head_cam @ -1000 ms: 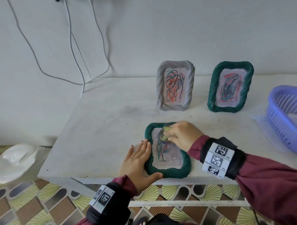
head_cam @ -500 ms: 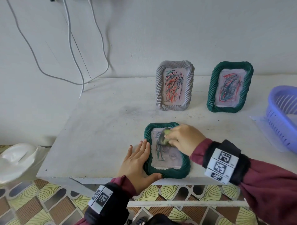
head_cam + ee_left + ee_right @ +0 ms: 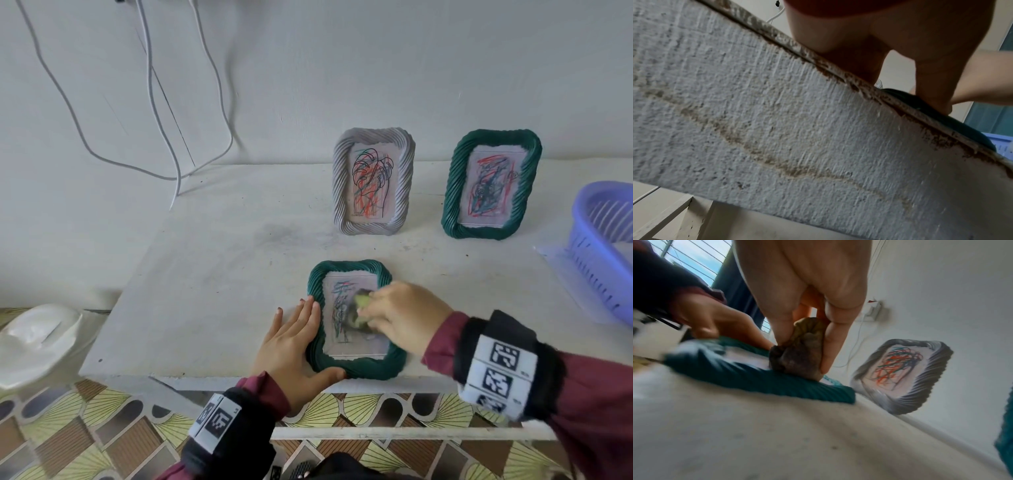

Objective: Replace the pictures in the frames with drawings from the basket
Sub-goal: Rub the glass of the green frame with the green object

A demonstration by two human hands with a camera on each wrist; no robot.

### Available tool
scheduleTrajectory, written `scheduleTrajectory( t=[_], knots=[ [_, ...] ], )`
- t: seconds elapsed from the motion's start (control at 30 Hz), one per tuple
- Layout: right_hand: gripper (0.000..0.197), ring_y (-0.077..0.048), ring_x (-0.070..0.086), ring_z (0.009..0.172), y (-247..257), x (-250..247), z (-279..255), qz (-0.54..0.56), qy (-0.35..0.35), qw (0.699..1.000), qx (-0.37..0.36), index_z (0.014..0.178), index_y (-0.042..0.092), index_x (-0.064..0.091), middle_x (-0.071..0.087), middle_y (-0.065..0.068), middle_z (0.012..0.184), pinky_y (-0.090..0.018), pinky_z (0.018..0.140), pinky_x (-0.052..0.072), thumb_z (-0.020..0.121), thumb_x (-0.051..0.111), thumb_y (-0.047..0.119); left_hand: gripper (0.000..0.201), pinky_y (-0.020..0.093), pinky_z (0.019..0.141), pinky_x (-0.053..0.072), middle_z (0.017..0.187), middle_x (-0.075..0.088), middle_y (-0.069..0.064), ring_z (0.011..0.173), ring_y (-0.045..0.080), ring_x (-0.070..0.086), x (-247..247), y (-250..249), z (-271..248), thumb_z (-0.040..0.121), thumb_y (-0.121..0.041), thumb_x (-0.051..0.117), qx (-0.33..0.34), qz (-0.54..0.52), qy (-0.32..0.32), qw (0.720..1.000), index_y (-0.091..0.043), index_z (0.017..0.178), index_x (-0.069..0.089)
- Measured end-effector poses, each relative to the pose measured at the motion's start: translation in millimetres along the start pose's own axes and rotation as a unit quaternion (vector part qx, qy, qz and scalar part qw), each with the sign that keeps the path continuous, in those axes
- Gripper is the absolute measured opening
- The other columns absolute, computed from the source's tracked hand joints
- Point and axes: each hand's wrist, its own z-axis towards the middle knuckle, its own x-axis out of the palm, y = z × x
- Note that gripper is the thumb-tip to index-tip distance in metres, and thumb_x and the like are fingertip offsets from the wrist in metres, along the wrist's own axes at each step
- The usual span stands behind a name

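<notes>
right wrist: right hand (image 3: 807,305) pinching wadded cloth (image 3: 799,352), perhaps damp | left hand (image 3: 294,339) spread flat at 9 o'clock of lying frame (image 3: 356,366) | cloth lower on glass than before

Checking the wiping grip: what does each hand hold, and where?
Right hand pinches a bunched cloth by its gathered top; left hand holds nothing.

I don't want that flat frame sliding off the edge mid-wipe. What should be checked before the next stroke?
1. Left hand braces the flat green frame, fingers straight, thumb at its near corner: ok.
2. Right hand has a grip on the wadded cloth: ok.
3. Cloth touches the frame's front: ok.
4. Frame fully on the table, though close to its near edge: ok.
5. Front wiped clean: cannot tell.
6. Standing grey frame apart from the hands: ok.
</notes>
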Motion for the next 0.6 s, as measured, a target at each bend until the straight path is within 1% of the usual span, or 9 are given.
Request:
scheduleTrajectory(
  t=[0.07,0.1,0.2,0.27,0.3,0.37,0.4,0.5,0.6],
  knots=[
    [0.027,-0.020,0.056,0.103,-8,-5,19,-0.009,-0.026,0.999,0.023,0.117,0.020,0.062,0.063,-0.005,0.117,-0.031,0.093,0.044,0.093,0.049,0.023,0.101,0.021,0.107,-0.022,0.143,-0.018,-0.015,0.137,0.000,-0.015,0,0,0,0.056,-0.081,0.022,0.002,0.000,0.000,1.000,-0.029,0.133,-0.019],
    [0.026,-0.021,0.057,0.102,-10,-6,28,-0.008,-0.042,0.999,0.029,0.115,0.019,0.064,0.064,-0.006,0.116,-0.030,0.091,0.044,0.093,0.050,0.022,0.101,0.021,0.107,-0.021,0.143,-0.018,-0.015,0.137,0.000,-0.015,0,0,0,0.056,-0.081,0.022,0.002,-0.001,0.000,1.000,-0.030,0.133,-0.019],
    [0.025,-0.021,0.056,0.106,-4,-5,35,0.010,-0.061,0.998,0.030,0.113,0.019,0.066,0.064,-0.005,0.118,-0.025,0.091,0.040,0.091,0.053,0.021,0.101,0.021,0.107,-0.021,0.143,-0.018,-0.014,0.138,0.001,-0.014,0,-1,0,0.056,-0.082,0.020,0.000,0.000,-0.004,1.000,-0.030,0.133,-0.019],
    [0.027,-0.020,0.054,0.109,7,1,22,0.013,-0.043,0.999,0.010,0.116,0.021,0.063,0.063,-0.004,0.120,-0.027,0.096,0.038,0.092,0.051,0.022,0.100,0.021,0.108,-0.021,0.144,-0.018,-0.014,0.138,0.002,-0.014,0,-2,-1,0.056,-0.081,0.019,-0.004,0.001,-0.005,1.000,-0.030,0.133,-0.019],
    [0.027,-0.020,0.052,0.109,13,6,12,0.012,-0.029,0.999,-0.012,0.118,0.022,0.062,0.062,-0.004,0.120,-0.031,0.099,0.038,0.093,0.050,0.022,0.100,0.021,0.108,-0.021,0.144,-0.018,-0.014,0.138,0.002,-0.014,1,-2,-1,0.056,-0.081,0.019,-0.004,0.003,-0.007,1.000,-0.030,0.133,-0.019],
    [0.029,-0.021,0.048,0.108,23,13,-8,0.009,0.004,0.998,-0.055,0.119,0.022,0.061,0.060,-0.005,0.120,-0.034,0.097,0.038,0.094,0.047,0.020,0.100,0.020,0.107,-0.022,0.143,-0.019,-0.014,0.138,0.002,-0.014,2,-2,-1,0.056,-0.081,0.019,-0.005,0.004,-0.007,1.000,-0.029,0.133,-0.019],
    [0.029,-0.021,0.047,0.108,23,15,-14,0.007,0.018,0.998,-0.064,0.120,0.022,0.061,0.059,-0.006,0.122,-0.033,0.096,0.038,0.094,0.046,0.019,0.101,0.020,0.107,-0.022,0.143,-0.018,-0.014,0.138,0.002,-0.014,2,-2,0,0.056,-0.081,0.021,-0.005,-0.001,-0.007,1.000,-0.029,0.133,-0.018],
    [0.029,-0.018,0.049,0.107,9,9,-17,0.008,0.027,0.999,-0.037,0.120,0.023,0.060,0.060,-0.002,0.122,-0.027,0.097,0.038,0.094,0.047,0.022,0.100,0.020,0.107,-0.022,0.143,-0.019,-0.015,0.138,0.001,-0.014,1,-1,0,0.056,-0.081,0.021,0.001,-0.001,-0.004,1.000,-0.030,0.133,-0.019],
    [0.027,-0.016,0.055,0.100,-6,-2,1,-0.012,-0.005,1.000,0.004,0.117,0.022,0.061,0.063,-0.001,0.115,-0.025,0.092,0.040,0.094,0.047,0.026,0.100,0.020,0.107,-0.022,0.144,-0.018,-0.015,0.139,0.001,-0.014,0,-1,0,0.057,-0.080,0.021,0.005,0.000,-0.003,1.000,-0.030,0.133,-0.019]
  ],
)
